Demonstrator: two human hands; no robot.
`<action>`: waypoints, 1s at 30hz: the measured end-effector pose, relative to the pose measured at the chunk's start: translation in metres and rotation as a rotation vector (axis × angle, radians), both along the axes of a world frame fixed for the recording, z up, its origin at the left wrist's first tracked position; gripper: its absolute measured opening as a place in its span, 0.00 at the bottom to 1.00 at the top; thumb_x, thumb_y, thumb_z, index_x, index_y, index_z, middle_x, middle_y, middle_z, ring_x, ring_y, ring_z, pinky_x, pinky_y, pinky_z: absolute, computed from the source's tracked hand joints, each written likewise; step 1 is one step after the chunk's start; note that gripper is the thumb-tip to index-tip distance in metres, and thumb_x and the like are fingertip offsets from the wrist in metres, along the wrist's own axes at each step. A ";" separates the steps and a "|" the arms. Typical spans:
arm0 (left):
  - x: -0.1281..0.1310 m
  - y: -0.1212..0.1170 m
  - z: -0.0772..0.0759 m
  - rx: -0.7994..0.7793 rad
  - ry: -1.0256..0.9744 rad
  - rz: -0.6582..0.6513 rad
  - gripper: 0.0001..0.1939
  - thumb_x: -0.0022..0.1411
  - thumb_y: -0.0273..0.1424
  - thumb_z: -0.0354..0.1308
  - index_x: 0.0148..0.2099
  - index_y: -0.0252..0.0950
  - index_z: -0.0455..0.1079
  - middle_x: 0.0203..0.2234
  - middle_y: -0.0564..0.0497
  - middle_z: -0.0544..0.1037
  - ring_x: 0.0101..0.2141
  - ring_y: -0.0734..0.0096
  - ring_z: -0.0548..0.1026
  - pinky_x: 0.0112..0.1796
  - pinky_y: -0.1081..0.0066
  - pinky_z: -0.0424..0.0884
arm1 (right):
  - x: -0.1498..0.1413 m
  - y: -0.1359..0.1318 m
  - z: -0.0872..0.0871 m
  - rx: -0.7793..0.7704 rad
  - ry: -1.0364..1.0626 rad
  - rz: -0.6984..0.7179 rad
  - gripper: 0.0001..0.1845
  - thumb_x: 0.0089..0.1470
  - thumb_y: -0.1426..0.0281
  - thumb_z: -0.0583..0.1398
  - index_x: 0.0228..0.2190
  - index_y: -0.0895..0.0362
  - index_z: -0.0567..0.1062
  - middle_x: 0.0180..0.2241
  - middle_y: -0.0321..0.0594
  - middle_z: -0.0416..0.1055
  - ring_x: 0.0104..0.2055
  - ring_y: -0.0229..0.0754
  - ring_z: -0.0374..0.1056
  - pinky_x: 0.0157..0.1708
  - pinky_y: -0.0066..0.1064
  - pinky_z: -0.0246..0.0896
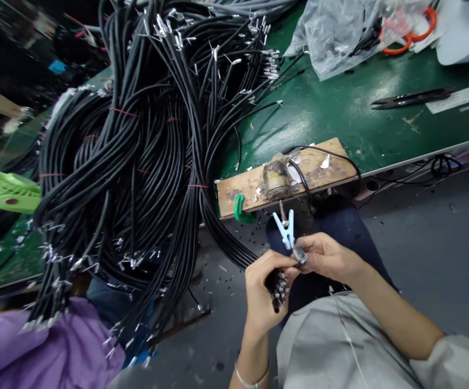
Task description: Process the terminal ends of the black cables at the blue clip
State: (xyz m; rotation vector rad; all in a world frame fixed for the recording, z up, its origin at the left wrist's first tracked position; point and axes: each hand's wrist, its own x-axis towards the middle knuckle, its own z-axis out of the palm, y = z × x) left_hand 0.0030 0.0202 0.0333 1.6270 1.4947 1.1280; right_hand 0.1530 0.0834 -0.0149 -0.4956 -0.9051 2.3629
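Observation:
My left hand point(262, 294) is closed around a small bunch of black cables point(277, 289) whose metal-tipped ends point down past my fingers. My right hand point(327, 256) pinches a small dark piece at the top of that bunch, right beside the left thumb. A light blue clip point(285, 229) sticks up just above both hands. The cables run back to a huge heap of black cables point(137, 140) draped over the green bench.
A wooden block point(332, 167) with a taped lump point(275, 181) and a green clamp point(240, 210) sits on the bench edge. Black snips point(413, 98), orange scissors point(407, 33) and a plastic bag point(335, 32) lie farther back. A green basket point(3, 189) is at left, purple cloth point(44, 346) below it.

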 end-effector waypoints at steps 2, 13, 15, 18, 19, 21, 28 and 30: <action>0.003 -0.001 -0.002 0.019 0.007 0.033 0.03 0.57 0.23 0.59 0.32 0.35 0.71 0.24 0.53 0.74 0.25 0.74 0.71 0.29 0.76 0.65 | 0.004 0.012 0.003 -0.014 -0.065 0.142 0.22 0.43 0.56 0.68 0.24 0.62 0.71 0.19 0.30 0.59 0.20 0.29 0.53 0.21 0.23 0.49; 0.004 -0.007 -0.003 -0.021 0.084 0.099 0.05 0.59 0.25 0.57 0.29 0.34 0.70 0.20 0.54 0.71 0.21 0.76 0.68 0.25 0.76 0.61 | 0.012 0.024 0.007 0.324 -0.248 -0.281 0.13 0.49 0.64 0.66 0.35 0.58 0.76 0.32 0.41 0.76 0.33 0.39 0.72 0.34 0.30 0.68; 0.003 -0.007 -0.003 -0.026 0.105 0.113 0.06 0.60 0.26 0.56 0.29 0.34 0.70 0.20 0.54 0.71 0.20 0.77 0.67 0.24 0.77 0.60 | 0.008 0.008 0.004 0.326 -0.205 -0.344 0.16 0.44 0.66 0.70 0.36 0.57 0.75 0.33 0.42 0.77 0.36 0.42 0.74 0.38 0.32 0.70; 0.003 -0.009 -0.004 -0.028 0.123 0.127 0.07 0.61 0.26 0.56 0.29 0.34 0.70 0.20 0.54 0.71 0.20 0.77 0.68 0.23 0.76 0.59 | 0.005 -0.006 0.002 0.327 -0.269 -0.439 0.14 0.43 0.70 0.70 0.33 0.57 0.75 0.28 0.39 0.77 0.32 0.41 0.75 0.36 0.31 0.71; 0.002 -0.010 -0.005 -0.022 0.119 0.128 0.07 0.60 0.26 0.56 0.29 0.34 0.70 0.20 0.54 0.71 0.20 0.77 0.68 0.24 0.76 0.60 | 0.005 -0.006 0.003 0.316 -0.286 -0.441 0.12 0.43 0.71 0.70 0.32 0.57 0.75 0.27 0.38 0.77 0.30 0.40 0.75 0.35 0.30 0.71; 0.001 -0.011 -0.006 0.008 0.086 0.136 0.05 0.59 0.26 0.58 0.30 0.34 0.70 0.21 0.54 0.71 0.21 0.76 0.69 0.25 0.76 0.61 | 0.006 0.001 0.003 0.280 -0.280 -0.410 0.12 0.43 0.71 0.70 0.32 0.57 0.75 0.27 0.38 0.77 0.30 0.39 0.74 0.33 0.28 0.70; -0.004 -0.006 -0.010 0.170 -0.061 0.187 0.03 0.57 0.30 0.63 0.33 0.36 0.73 0.23 0.52 0.75 0.25 0.73 0.72 0.28 0.74 0.68 | -0.021 0.037 0.009 0.205 -0.094 -0.257 0.26 0.55 0.50 0.57 0.30 0.61 0.78 0.25 0.42 0.75 0.27 0.37 0.69 0.29 0.29 0.65; -0.004 -0.002 -0.011 0.185 -0.061 0.220 0.04 0.57 0.31 0.63 0.32 0.36 0.73 0.23 0.52 0.75 0.25 0.73 0.72 0.28 0.74 0.69 | -0.033 0.039 0.011 0.130 -0.003 -0.219 0.27 0.54 0.49 0.57 0.30 0.62 0.79 0.25 0.42 0.74 0.26 0.36 0.67 0.27 0.27 0.64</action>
